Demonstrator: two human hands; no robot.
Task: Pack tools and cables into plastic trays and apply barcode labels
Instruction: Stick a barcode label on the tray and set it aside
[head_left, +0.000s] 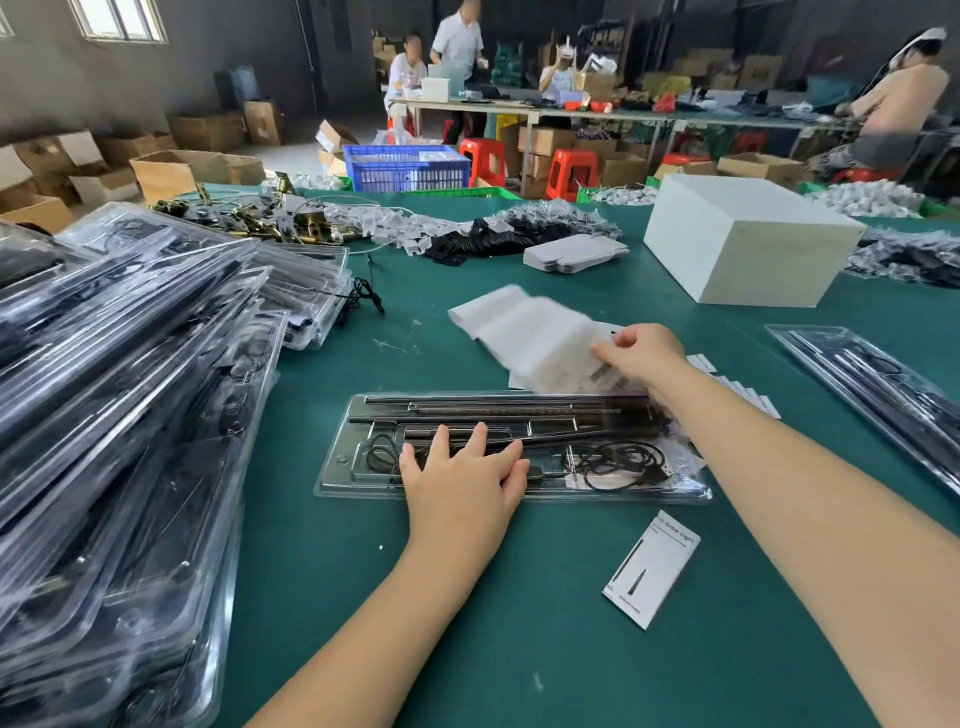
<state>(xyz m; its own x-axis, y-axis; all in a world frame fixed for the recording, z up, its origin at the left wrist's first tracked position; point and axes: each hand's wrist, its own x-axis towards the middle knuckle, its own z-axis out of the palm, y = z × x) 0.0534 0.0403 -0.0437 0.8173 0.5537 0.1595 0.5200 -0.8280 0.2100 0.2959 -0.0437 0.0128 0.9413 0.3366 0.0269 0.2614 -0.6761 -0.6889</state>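
Your left hand (460, 475) lies flat on the tray (511, 447), fingers straight and slightly spread, pressing its near-left part; the tray sits on the green table (467, 597) directly before you, lengthwise left to right. Inside it, dark rods (498, 410) fill the far channels; a coiled cable (621, 462) lies in the near-right compartment; a second, smaller coil (382, 454) shows just left of your left hand. Your right hand (641, 358) is just beyond the tray's far-right edge, fingers curled, pinching the label sheet (535, 338); the sheet is blurred, its far end trailing on the table. A leaflet (652, 569) lies apart from the tray, near side, to the right. A stack of trays (119, 389) fills the table's left side; one more tray (878, 389) lies at the right edge. A white box (748, 244) stands on the far right of the table.
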